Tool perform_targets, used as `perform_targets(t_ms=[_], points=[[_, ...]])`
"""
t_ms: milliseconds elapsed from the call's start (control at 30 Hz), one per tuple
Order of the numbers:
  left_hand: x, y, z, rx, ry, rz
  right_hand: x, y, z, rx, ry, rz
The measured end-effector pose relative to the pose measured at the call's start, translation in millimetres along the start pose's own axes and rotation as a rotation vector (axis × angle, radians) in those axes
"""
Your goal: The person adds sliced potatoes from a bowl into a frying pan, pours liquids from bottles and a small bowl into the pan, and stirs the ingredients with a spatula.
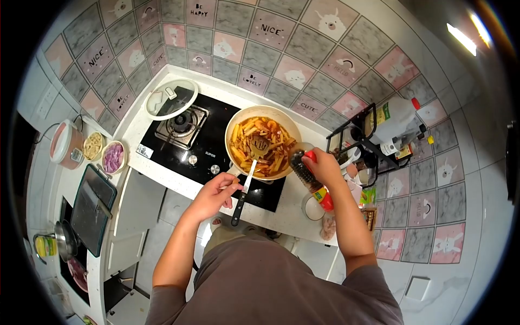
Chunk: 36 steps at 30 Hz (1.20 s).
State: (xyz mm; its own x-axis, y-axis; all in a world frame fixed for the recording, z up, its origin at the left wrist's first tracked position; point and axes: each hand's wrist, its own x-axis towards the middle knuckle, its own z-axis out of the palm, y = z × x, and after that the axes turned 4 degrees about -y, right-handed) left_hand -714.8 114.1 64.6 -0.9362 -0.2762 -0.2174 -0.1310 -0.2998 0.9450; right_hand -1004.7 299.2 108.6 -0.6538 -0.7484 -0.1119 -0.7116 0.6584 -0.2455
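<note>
A cream-coloured pan [229,125] on the right side of the stove holds yellow-brown strips in dark sauce. A slotted spatula [250,176] lies in it, its black handle sticking out over the front rim. My left hand [212,195] is beside that handle, fingers curled and fingertips pressed together; whatever they pinch is too small to make out. To the right of the pan, my right hand [326,169] grips a dark sauce bottle [306,174] with red and yellow on its label. The bottle is tilted beside the pan rim, and my fingers are at a red part of it.
A glass lid [172,99] leans behind the left burner [181,127]. Bowls of chopped purple onion [113,157] and pale pieces [93,146] stand at left, near a cutting board [93,208] with a knife. A black rack [374,138] with bottles stands at right, a white bowl [313,208] nearer.
</note>
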Motion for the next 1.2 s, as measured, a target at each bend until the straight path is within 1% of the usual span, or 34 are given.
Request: perform_targets(t_ms=[67,100,167,233,300,333,367,433,467,500,567,600,633,700,733,800,833,900,933,967,1033,1067,1100,1167,1200], points=[[3,7,4,0.075,0.018,-0.007,-15,4,-1,0.194,0.068,0.037],[6,11,6,0.08,0.016,-0.007,-24,4,-1,0.198,0.07,0.039],[15,17,12,0.114,0.069,0.025,-41,5,1,0.429,0.135,0.04],[28,26,23,0.134,0.067,0.054,-59,9,2,0.481,0.136,0.091],[43,45,44,0.601,0.111,0.295,-74,21,11,0.741,0.129,0.086],[49,63,58,0.687,0.076,0.328,-82,31,21,0.896,0.115,0.042],[54,76,74,0.699,0.067,0.353,-91,33,23,0.903,0.129,0.05],[72,90,101,0.717,-0.02,0.412,-107,32,23,0.918,0.124,0.003],[80,92,113,0.815,-0.024,0.528,-114,33,21,0.921,0.092,0.034],[84,94,121,0.823,-0.051,0.538,-119,35,22,0.928,0.117,0.048],[93,99,143,0.993,-0.171,0.469,-131,43,20,0.933,0.13,-0.052],[93,103,155,1.02,-0.169,0.478,-138,44,11,0.911,0.099,-0.026],[93,111,167,1.06,-0.165,0.392,-145,48,2,0.832,0.063,-0.002],[97,121,192,1.194,-0.155,0.262,-153,63,12,0.99,0.142,-0.066],[100,123,202,1.206,-0.179,0.289,-159,68,4,0.989,0.178,-0.056],[106,127,218,1.236,-0.221,0.248,-170,71,-13,0.933,0.19,-0.034],[112,127,224,1.247,-0.229,0.261,-172,78,-15,0.936,0.209,-0.033],[122,125,234,1.04,-0.433,0.43,-180,97,-18,0.952,0.245,-0.023],[126,127,238,0.989,-0.527,0.459,-183,107,-19,1.071,0.22,0.005],[132,129,246,0.994,-0.535,0.462,-186,114,-21,1.075,0.229,0.008],[144,130,261,0.76,-0.715,0.539,-190,125,-31,1.246,0.355,0.065],[146,135,270,0.714,-0.773,0.469,-192,132,-41,1.19,0.362,0.007],[145,137,283,0.703,-0.734,0.478,-194,138,-46,1.193,0.372,0.009],[149,136,307,0.717,-0.585,0.541,-197,149,-54,1.136,0.401,0.084],[156,128,318,0.638,-0.491,0.475,-197,153,-60,1.179,0.379,0.098]])
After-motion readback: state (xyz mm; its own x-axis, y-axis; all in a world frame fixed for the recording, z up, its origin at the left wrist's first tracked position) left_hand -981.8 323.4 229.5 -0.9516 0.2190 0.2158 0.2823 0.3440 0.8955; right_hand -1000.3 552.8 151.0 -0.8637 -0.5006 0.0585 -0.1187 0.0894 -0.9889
